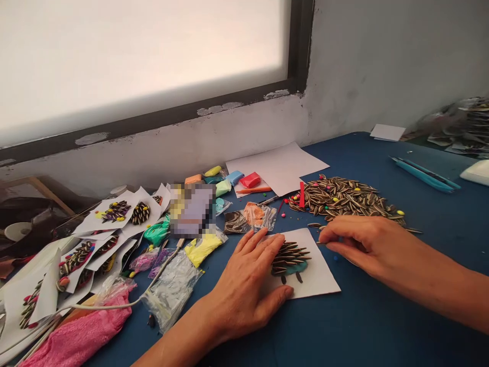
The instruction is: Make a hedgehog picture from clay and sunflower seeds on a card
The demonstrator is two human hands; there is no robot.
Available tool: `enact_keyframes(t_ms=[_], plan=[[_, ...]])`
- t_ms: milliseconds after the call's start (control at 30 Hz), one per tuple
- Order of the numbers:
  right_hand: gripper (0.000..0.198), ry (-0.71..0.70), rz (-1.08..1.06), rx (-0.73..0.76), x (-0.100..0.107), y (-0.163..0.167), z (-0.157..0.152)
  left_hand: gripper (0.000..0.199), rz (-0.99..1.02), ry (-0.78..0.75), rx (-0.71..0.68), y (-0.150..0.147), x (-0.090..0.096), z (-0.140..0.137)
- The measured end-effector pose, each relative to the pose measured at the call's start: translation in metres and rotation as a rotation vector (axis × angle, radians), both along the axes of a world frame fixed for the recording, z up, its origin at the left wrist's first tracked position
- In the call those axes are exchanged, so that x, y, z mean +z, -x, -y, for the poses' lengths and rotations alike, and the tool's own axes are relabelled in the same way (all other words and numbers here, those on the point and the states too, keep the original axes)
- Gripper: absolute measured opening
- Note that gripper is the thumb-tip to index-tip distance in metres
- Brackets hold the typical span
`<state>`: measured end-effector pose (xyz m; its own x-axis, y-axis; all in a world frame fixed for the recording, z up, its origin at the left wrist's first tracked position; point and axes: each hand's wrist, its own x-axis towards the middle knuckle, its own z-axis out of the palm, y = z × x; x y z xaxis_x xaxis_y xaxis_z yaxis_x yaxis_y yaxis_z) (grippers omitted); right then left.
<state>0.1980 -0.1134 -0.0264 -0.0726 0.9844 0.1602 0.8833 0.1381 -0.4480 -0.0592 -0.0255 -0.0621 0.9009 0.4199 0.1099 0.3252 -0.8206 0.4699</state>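
Bracing the white card with left hand spread, gripping nothing; apparently pinching a seed in right hand. Likely arranging seeds, calling next for fine aim.

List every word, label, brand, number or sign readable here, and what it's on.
None: no text can be read anywhere in view.
White rectangular paper card under the left hand: no lettering visible.
Small red block-shaped packet: no legible print.
Blocky pixelated patch among the colourful packets: blurred out, unreadable.
Slim blue pointed tool: any marking too small to read.
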Motion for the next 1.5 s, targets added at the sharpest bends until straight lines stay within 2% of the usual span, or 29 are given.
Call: enact_keyframes(t_ms=[100, 200, 433, 567, 833, 1500], plan=[[0.022, 0.007, -0.103, 0.082, 0.0, 0.011, 0.007, 0.071, 0.004, 0.004, 0.0, 0.0, 0.0, 0.0], [0.023, 0.002, -0.108, 0.116, -0.003, 0.023, 0.013, 0.071, 0.02, 0.003, -0.003, -0.001, 0.0, 0.0], [0.027, -0.09, 0.027, 0.154, -0.018, 0.044, 0.016, 0.071, 0.049, 0.011, -0.003, -0.002, -0.001, -0.001], [0.027, -0.162, 0.098, 0.199, -0.019, 0.049, 0.014, 0.071, 0.045, 0.015, -0.008, -0.001, -0.001, -0.001], [0.025, -0.246, 0.212, 0.206, -0.016, 0.052, 0.013, 0.07, 0.037, 0.015, -0.015, -0.002, 0.0, -0.001], [0.028, -0.323, 0.309, 0.209, -0.02, 0.062, 0.009, 0.067, -0.014, -0.013, -0.022, -0.001, 0.003, 0.0]])
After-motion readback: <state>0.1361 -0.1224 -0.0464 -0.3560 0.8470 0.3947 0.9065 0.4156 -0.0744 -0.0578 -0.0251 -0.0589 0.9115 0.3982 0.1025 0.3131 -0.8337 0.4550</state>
